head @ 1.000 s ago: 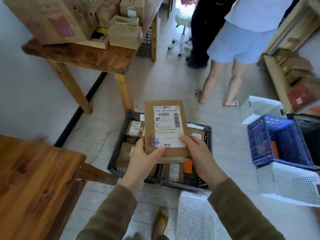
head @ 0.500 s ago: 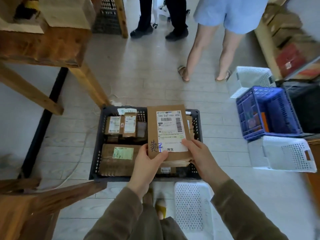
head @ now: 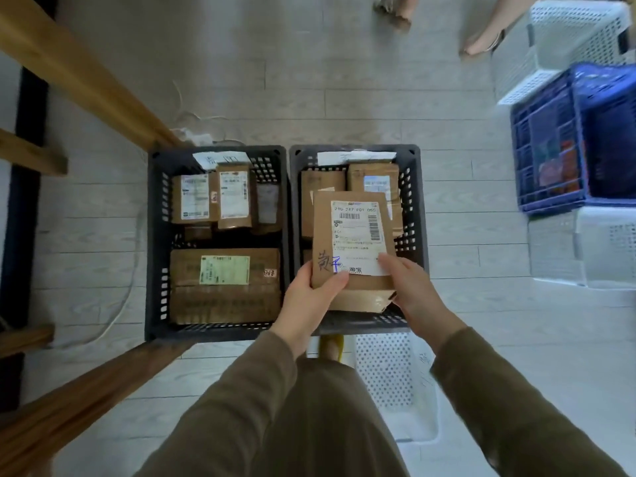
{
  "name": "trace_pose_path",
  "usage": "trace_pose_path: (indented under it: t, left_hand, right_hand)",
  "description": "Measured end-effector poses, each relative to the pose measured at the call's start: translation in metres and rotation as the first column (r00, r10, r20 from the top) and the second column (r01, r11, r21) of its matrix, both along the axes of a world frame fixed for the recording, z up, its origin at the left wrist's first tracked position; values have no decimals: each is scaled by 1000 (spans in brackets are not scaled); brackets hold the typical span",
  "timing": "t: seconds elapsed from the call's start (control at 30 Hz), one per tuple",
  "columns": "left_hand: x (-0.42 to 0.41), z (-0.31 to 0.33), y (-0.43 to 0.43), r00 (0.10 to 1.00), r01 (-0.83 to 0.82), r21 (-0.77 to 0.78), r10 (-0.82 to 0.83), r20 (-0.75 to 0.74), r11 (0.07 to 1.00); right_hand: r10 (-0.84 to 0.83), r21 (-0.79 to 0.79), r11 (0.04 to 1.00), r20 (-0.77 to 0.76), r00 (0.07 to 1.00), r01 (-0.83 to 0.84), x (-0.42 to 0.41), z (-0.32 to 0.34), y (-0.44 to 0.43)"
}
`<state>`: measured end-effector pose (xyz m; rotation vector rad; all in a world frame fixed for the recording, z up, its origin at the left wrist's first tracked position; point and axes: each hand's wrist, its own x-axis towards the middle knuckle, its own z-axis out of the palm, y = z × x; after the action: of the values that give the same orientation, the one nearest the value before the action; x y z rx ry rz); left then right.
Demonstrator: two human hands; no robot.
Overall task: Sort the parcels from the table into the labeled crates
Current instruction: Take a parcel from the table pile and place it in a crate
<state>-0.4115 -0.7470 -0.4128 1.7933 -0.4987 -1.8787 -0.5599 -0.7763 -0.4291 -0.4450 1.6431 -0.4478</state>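
Observation:
I hold a brown cardboard parcel (head: 351, 242) with a white shipping label and handwritten marks, gripped at its near corners by my left hand (head: 311, 297) and my right hand (head: 409, 287). It hovers over the right of two dark grey crates (head: 418, 208) on the floor, which has a paper label at its far rim and other brown parcels inside. The left dark crate (head: 155, 235) next to it holds several brown parcels, one with a green label.
Wooden table legs (head: 86, 80) and a rail stand at the left. A blue crate (head: 550, 146) and white crates (head: 568, 39) sit at the right, another white crate (head: 392, 373) by my feet. A person's feet (head: 481, 43) are at the top.
My view has tilted down and closed in on the crates. The parcel in both hands has come lower, over the right dark crate, which shows as a separate crate.

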Motion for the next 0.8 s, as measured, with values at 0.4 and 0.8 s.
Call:
trace_pose_path:
  t: [0.4, 0.8]
  left_hand:
    - [-18, -178, -65, 974, -219, 168, 224, -16, 961]
    - [-31, -287, -135, 818, -575, 175, 558, 141, 799]
  right_hand:
    - [170, -58, 983, -91, 981, -175, -3, -179, -71]
    - [252, -73, 961, -168, 953, -267, 14, -272, -143]
